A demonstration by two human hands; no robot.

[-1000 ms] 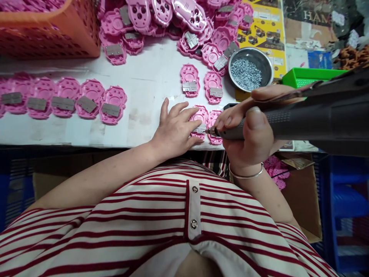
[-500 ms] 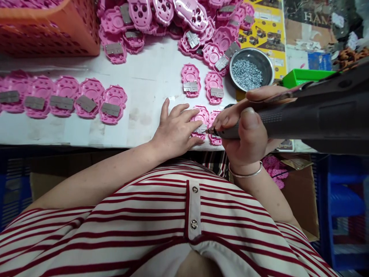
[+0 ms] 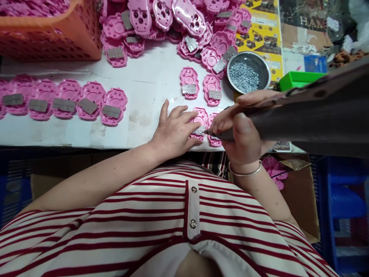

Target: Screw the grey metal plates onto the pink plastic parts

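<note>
My right hand (image 3: 245, 136) is wrapped round a dark electric screwdriver (image 3: 300, 115), which lies nearly level and points left. Its tip meets the metal plate on a pink plastic casing (image 3: 200, 114) near the table's front edge. My left hand (image 3: 175, 129) rests with spread fingers, their tips on that casing and its plate. A second pink casing (image 3: 213, 141) sits just to the right, partly hidden by my right hand. Two more casings with metal plates, one on the left (image 3: 189, 79) and one on the right (image 3: 211, 85), lie behind them.
A metal bowl of small screws (image 3: 266, 79) stands behind my right hand, with a green tray (image 3: 300, 79) beyond it. A row of pink casings (image 3: 113, 100) runs along the left. Behind are a pile of casings (image 3: 184, 17) and an orange basket (image 3: 72, 34).
The view has shifted slightly. The screwdriver's rear has swung down a little, while its tip stays at the same casing. My left hand keeps its place on that casing.
</note>
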